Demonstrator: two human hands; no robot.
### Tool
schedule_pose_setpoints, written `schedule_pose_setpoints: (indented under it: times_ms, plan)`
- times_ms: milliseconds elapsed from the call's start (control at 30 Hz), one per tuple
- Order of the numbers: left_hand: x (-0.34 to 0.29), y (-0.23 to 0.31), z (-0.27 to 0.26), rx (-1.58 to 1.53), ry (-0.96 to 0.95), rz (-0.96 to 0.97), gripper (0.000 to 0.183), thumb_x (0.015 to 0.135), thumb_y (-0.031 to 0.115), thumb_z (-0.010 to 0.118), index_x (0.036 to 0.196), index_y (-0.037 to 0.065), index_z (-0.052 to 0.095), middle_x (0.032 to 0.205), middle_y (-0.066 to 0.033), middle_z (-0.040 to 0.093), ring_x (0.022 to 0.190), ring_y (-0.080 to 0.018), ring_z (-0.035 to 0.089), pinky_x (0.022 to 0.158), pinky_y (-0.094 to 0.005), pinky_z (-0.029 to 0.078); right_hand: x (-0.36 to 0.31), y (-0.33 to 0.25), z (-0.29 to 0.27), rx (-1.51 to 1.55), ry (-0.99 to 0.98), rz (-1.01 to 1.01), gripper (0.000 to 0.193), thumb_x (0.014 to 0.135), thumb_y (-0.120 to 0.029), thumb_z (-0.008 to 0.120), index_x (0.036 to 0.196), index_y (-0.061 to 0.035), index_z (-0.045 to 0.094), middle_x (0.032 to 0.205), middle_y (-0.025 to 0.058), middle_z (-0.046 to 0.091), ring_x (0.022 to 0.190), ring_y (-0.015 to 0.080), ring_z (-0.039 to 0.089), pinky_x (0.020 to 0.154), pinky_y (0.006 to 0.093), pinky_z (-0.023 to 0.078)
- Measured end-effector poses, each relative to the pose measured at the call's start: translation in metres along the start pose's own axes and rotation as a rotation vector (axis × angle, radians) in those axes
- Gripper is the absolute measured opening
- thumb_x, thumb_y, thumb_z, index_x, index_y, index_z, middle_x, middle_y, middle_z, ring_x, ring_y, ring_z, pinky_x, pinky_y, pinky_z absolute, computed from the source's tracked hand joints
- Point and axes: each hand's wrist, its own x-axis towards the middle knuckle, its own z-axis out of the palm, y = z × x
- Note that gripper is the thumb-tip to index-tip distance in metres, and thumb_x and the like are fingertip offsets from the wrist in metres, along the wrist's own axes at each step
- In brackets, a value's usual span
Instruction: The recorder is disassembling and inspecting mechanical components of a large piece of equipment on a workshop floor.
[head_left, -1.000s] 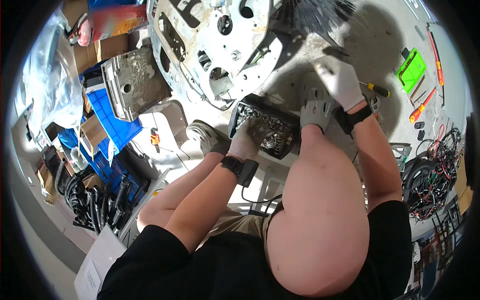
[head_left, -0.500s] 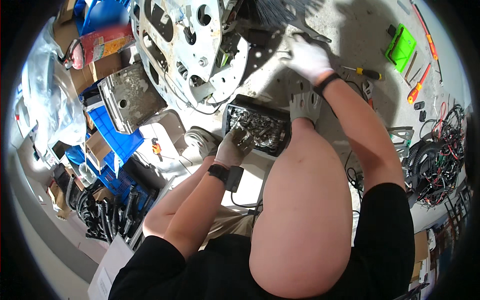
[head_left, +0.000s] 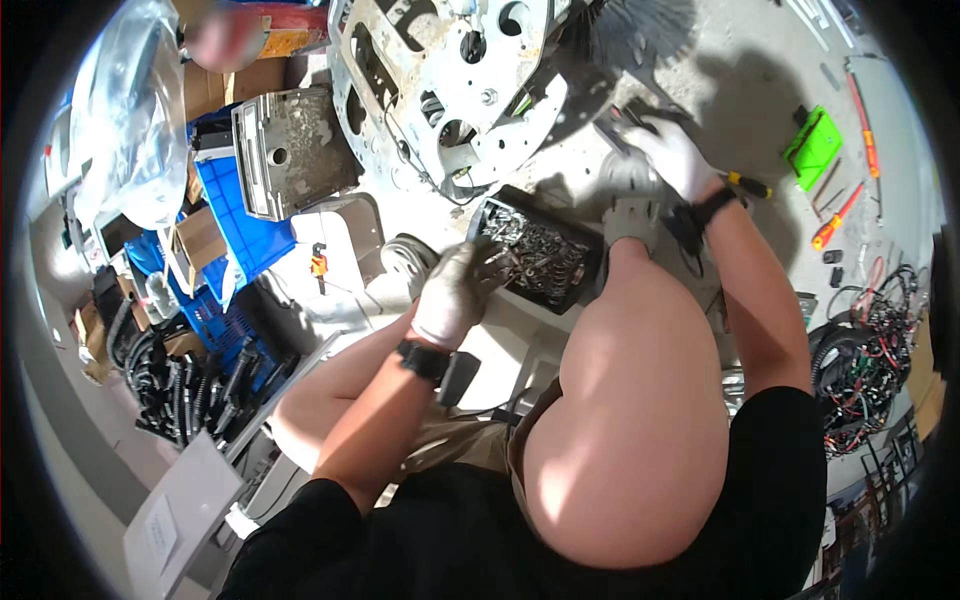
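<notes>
A black bin (head_left: 588,268) of loose metal bolts and small hardware (head_left: 540,250) stands on the floor between my feet. My left hand (head_left: 452,292), in a white glove with a grey palm, is at the bin's left edge. Its fingers are apart near the hardware, and I make out nothing held in them. Farther forward and right, my gloved right hand (head_left: 672,155) is closed around a dark elongated tool (head_left: 622,130), whose kind is unclear. A large pale metal frame with round cutouts (head_left: 455,75) stands just beyond the bin.
A yellow-and-black screwdriver (head_left: 750,185), a green tray (head_left: 815,148) and red-orange tools (head_left: 838,215) lie right. Tangled wires (head_left: 860,370) are nearer me. On the left are a worn metal box (head_left: 300,150), blue crates (head_left: 240,235) and black corrugated hoses (head_left: 205,395).
The view has shifted, so most things sit lower and farther right. My left hand has drawn back from the hardware toward the bin's edge. My right hand now shows a dark tool in it.
</notes>
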Motion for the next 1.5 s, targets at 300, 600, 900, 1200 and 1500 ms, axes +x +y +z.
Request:
schedule_pose_setpoints:
  times_ms: [300, 600, 900, 1200, 1500]
  plan:
    - [-0.144, 0.093, 0.049, 0.135, -0.33, 0.502, 0.045, 0.106, 0.036, 0.057, 0.137, 0.003, 0.058, 0.13, -0.0117, 0.065, 0.119, -0.026, 0.063, 0.101, -0.0415, 0.049, -0.193, -0.24, -0.003, -0.128, 0.043, -0.288, 0.041, 0.094, -0.022, 0.063, 0.126, 0.0012, 0.069, 0.085, -0.0007, 0.063, 0.066, 0.0066, 0.052, 0.058, 0.0262, 0.043]
    - [-0.238, 0.111, 0.019, -0.333, -0.631, 0.31, 0.052, 0.108, 0.038, 0.055, 0.142, -0.002, 0.052, 0.135, -0.0151, 0.062, 0.12, -0.0263, 0.059, 0.106, -0.0394, 0.048, -0.311, -0.417, 0.153, -0.714, 0.06, -0.597, 0.055, 0.088, -0.03, 0.065, 0.131, 0.0049, 0.065, 0.092, 0.0063, 0.068, 0.068, 0.0114, 0.057, 0.058, 0.0273, 0.046]
    - [-0.165, 0.048, -0.013, -0.285, -0.267, 0.121, 0.038, 0.106, 0.044, 0.053, 0.112, 0.008, 0.064, 0.105, -0.0065, 0.065, 0.099, -0.0212, 0.063, 0.082, -0.0342, 0.058, -0.313, -0.377, 0.244, 0.178, -0.267, -0.34, 0.046, 0.101, -0.044, 0.05, 0.121, -0.0058, 0.067, 0.09, 0.0071, 0.072, 0.055, 0.0091, 0.053, 0.049, 0.0254, 0.044]
    - [-0.19, 0.062, -0.021, -0.123, -0.484, 0.268, 0.052, 0.109, 0.046, 0.046, 0.15, 0.014, 0.046, 0.151, -0.0083, 0.049, 0.129, -0.0239, 0.052, 0.103, -0.0446, 0.053, -0.293, -0.338, 0.249, 0.119, -0.234, -0.478, 0.05, 0.1, -0.043, 0.05, 0.127, -0.0023, 0.064, 0.105, 0.0102, 0.074, 0.079, 0.0147, 0.068, 0.063, 0.0278, 0.053]
    - [-0.251, 0.106, -0.023, 0.246, -0.486, 1.172, 0.067, 0.107, 0.045, 0.051, 0.156, 0.001, 0.039, 0.151, -0.0129, 0.049, 0.137, -0.0196, 0.048, 0.116, -0.0365, 0.04, -0.282, -0.34, 0.266, -0.519, 0.028, -0.887, 0.05, 0.085, -0.015, 0.067, 0.131, 0.0034, 0.063, 0.116, 0.021, 0.073, 0.107, 0.0282, 0.072, 0.094, 0.0379, 0.055]
